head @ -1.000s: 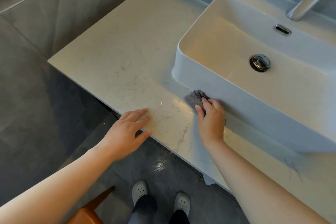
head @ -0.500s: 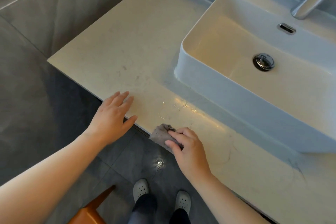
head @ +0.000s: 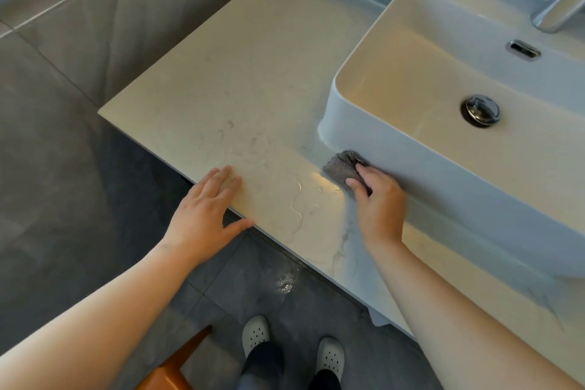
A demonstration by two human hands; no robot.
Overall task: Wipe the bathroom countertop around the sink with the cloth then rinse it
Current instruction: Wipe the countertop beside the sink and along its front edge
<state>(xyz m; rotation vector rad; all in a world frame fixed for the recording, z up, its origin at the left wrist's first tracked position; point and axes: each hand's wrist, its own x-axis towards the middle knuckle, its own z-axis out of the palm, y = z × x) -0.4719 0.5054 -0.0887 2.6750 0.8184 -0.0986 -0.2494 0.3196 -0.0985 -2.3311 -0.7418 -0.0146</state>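
The right hand's fingers (head: 364, 174) are bent over a small grey cloth (head: 339, 165), holding it bunched and pressed down on the counter (head: 237, 73). Most of the cloth sticks out beyond the fingertips, toward the sink; the rest is hidden under the right hand (head: 380, 203). The cloth's far edge touches the foot of the sink (head: 411, 174), just beside its near left corner. The sink's white outer wall blocks the way right behind the cloth.

The left hand (head: 202, 215) lies flat and relaxed on the counter's front edge, well to the left of the cloth. Its fingers are straight and its thumb rests along the edge. It holds nothing.

Between the two hands, thin water streaks (head: 297, 199) shine on the pale marbled stone.

Inside the sink are a round metal drain (head: 480, 110) and a slot-shaped overflow (head: 524, 49). A metal tap (head: 560, 13) juts in at the upper right. Grey tiled walls meet the counter at the back and left.

Below, on the grey tiled floor (head: 63, 199), a small wet patch (head: 286, 283) glints. The person's two pale perforated shoes (head: 255, 334) show at the bottom, with part of an orange seat (head: 171, 370) beside them.
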